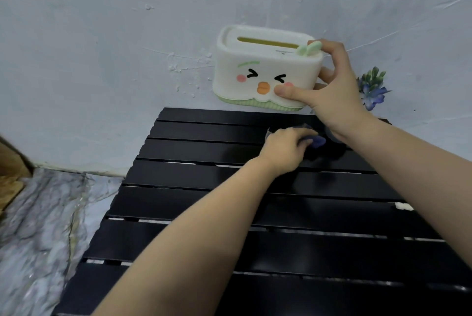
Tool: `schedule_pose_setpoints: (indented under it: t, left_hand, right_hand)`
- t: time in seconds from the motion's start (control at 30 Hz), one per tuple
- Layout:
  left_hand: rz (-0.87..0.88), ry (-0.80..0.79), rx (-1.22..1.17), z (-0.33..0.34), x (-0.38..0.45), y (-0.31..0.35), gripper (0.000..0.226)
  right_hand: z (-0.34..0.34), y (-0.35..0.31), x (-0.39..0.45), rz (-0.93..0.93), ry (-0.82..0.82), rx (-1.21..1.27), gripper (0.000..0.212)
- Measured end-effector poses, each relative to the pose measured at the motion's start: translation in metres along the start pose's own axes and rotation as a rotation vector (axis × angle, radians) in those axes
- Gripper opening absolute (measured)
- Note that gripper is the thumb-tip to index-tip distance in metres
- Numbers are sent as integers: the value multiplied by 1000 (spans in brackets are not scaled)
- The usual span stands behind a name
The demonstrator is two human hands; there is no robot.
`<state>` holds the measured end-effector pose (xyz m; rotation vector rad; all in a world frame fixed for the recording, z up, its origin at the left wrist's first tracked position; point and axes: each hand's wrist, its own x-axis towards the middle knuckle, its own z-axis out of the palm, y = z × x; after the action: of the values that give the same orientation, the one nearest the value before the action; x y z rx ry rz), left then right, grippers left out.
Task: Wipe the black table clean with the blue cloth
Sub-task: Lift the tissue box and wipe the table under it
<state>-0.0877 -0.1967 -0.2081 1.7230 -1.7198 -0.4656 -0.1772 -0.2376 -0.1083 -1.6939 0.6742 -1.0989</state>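
Now left hand point(286, 145) presses blue cloth point(316, 140) on black table point(204, 180).

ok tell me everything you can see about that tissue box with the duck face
The tissue box is a rounded white holder that looks like plastic, with a pale green ribbed base and a small green leaf-shaped tab on its lid. The lid has a long slot showing yellow inside; no tissue sticks out. Its front bears a cartoon face: squinting black eyes, pink cheeks, an orange beak and a green brow mark. The right hand grips its right end, thumb on the front, fingers over the lid, holding it raised above the far edge of the black table, near the wall.
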Motion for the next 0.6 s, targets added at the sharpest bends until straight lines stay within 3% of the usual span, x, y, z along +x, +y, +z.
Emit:
schedule_pose_setpoints:
  t: [0.13,0.2,0.27,0.47,0.6]
  left_hand:
    - [-190,55,-556,-36,-9,2,31]
    - [-250,109,-649,-65,-23,-9,31]
    - [-266,133,-598,-97,-42,-26,30]
    - [-308,197,-119,-158,-111,-85,30]
    - [-279,165,93,-137,-142,-103,59]
  right_hand:
    - [2,1,-3,4,30,31,85]
    - [2,1,-2,12,47,44,83]
    - [3,4,-1,28,56,48,83]
    - [16,34,-7,68,-19,-3,82]
    - [30,63,-22,98,-78,-52,83]
